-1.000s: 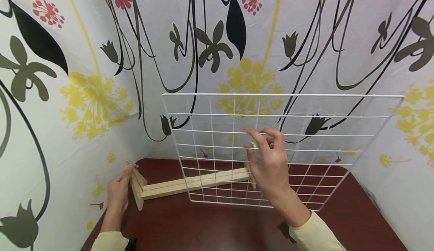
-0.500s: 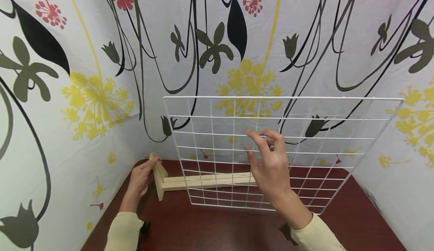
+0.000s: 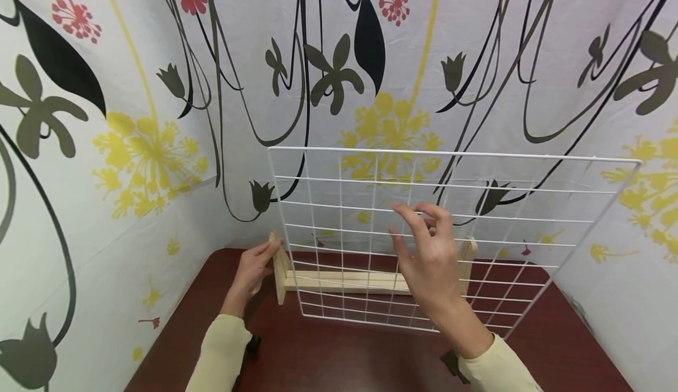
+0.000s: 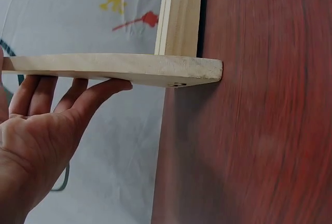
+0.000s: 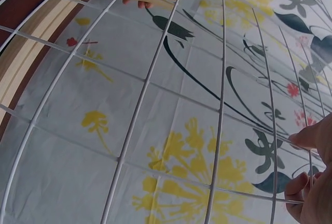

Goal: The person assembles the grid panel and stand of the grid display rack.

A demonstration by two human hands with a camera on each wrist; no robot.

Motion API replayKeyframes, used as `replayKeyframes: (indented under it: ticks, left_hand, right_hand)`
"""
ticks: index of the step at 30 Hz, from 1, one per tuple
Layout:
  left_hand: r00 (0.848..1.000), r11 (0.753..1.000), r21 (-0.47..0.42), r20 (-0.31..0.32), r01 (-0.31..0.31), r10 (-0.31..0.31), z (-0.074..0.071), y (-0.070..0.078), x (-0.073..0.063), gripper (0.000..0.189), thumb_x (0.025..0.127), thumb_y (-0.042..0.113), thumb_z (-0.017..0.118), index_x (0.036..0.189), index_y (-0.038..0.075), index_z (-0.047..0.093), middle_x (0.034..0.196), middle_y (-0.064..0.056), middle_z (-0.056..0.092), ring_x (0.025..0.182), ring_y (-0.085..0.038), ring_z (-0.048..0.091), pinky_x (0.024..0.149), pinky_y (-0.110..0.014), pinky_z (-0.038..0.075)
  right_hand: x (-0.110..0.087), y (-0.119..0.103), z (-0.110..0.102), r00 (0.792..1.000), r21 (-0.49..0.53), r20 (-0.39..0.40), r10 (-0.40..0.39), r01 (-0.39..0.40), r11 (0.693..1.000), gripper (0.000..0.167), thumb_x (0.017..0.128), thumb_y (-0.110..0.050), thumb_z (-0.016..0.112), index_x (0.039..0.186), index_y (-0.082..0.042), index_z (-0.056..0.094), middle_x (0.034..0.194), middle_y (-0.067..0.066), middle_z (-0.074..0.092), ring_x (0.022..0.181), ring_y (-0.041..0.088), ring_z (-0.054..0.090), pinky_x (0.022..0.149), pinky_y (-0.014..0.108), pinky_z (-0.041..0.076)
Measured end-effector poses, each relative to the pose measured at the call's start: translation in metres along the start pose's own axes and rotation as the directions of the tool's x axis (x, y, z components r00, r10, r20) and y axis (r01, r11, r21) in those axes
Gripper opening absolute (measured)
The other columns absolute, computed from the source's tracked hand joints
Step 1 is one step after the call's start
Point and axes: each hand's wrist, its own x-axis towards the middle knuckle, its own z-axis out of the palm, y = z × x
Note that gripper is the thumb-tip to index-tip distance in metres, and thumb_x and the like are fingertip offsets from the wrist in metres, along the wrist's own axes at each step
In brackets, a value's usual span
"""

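Observation:
My left hand (image 3: 253, 274) pinches the upper part of the left end piece (image 3: 281, 280) of a pale wooden stand. In the left wrist view, the fingers lie along the outer face of this end board (image 4: 114, 64), whose lower end is at the table. A long crossbar (image 4: 184, 16) joins the two ends. Curled fingers of my right hand (image 3: 431, 262) hold a white wire grid panel (image 3: 450, 153), tilted up in front of the stand. Through its wires, the right wrist view shows the stand's crossbar (image 5: 44, 32) and part of the left hand.
The stand rests on a dark red-brown table (image 3: 339, 356). Floral fabric walls (image 3: 238, 115) enclose the table at the back and both sides. A small dark patch (image 3: 452, 365) lies by the right sleeve.
My left hand has moved right with the stand, which now sits straighter behind the grid, its right end piece showing through the wires. The grid has shifted slightly right in my right hand.

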Motion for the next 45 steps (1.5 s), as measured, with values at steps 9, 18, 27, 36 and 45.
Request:
replayKeyframes:
  ticks: [9, 18, 27, 36, 45]
  left_hand:
    - [0.999, 1.0, -0.003, -0.051, -0.01, 0.01, 0.018, -0.004, 0.0, 0.053, 0.099, 0.035, 0.077, 0.141, 0.005, 0.067, 0.147, -0.018, 0.064, 0.125, -0.025, 0.065, 0.092, -0.041, 0.063]
    - [0.999, 0.999, 0.041, -0.052, -0.011, 0.013, 0.02, -0.005, 0.001, 0.052, 0.099, 0.035, 0.077, 0.142, 0.009, 0.067, 0.147, -0.016, 0.065, 0.131, -0.031, 0.063, 0.097, -0.046, 0.062]
    - [0.999, 0.997, 0.077, -0.048, 0.005, -0.001, 0.022, -0.004, 0.002, 0.057, 0.097, 0.043, 0.077, 0.144, 0.012, 0.066, 0.151, -0.02, 0.06, 0.133, -0.034, 0.063, 0.097, -0.045, 0.062]
    - [0.999, 0.996, 0.085, -0.046, 0.01, -0.006, 0.015, -0.002, -0.004, 0.057, 0.098, 0.042, 0.076, 0.145, 0.012, 0.065, 0.153, -0.017, 0.059, 0.14, -0.037, 0.057, 0.106, -0.055, 0.056]
    - [0.998, 0.997, 0.073, -0.056, 0.015, -0.011, 0.019, -0.006, -0.002, 0.057, 0.097, 0.045, 0.077, 0.143, 0.014, 0.067, 0.152, -0.016, 0.061, 0.142, -0.037, 0.056, 0.107, -0.056, 0.055]
  right_hand:
    - [0.001, 0.007, 0.0, 1.0, 0.011, -0.014, 0.017, -0.017, 1.0, 0.056, 0.082, 0.0, 0.087, 0.133, -0.014, 0.071, 0.121, 0.027, 0.057, 0.084, 0.036, 0.066, 0.07, 0.043, 0.056]
    - [0.007, 0.01, 0.004, 0.999, 0.02, -0.021, 0.039, -0.038, 0.999, 0.053, 0.084, 0.001, 0.086, 0.132, -0.013, 0.07, 0.121, 0.028, 0.055, 0.094, 0.038, 0.063, 0.075, 0.045, 0.055]
    - [0.035, 0.013, 0.007, 0.997, 0.056, -0.043, 0.059, -0.056, 0.997, 0.049, 0.086, 0.0, 0.085, 0.131, -0.011, 0.07, 0.122, 0.031, 0.054, 0.101, 0.038, 0.06, 0.083, 0.046, 0.049]
    - [0.075, 0.011, 0.003, 0.992, 0.098, -0.094, 0.083, -0.074, 0.992, 0.043, 0.089, -0.007, 0.084, 0.129, -0.014, 0.072, 0.123, 0.029, 0.055, 0.068, 0.025, 0.047, 0.076, 0.037, 0.041]
    - [0.112, 0.007, -0.003, 0.984, 0.122, -0.151, 0.097, -0.078, 0.989, 0.041, 0.09, -0.008, 0.081, 0.13, -0.018, 0.074, 0.126, 0.026, 0.056, 0.068, 0.024, 0.043, 0.067, 0.022, 0.034]
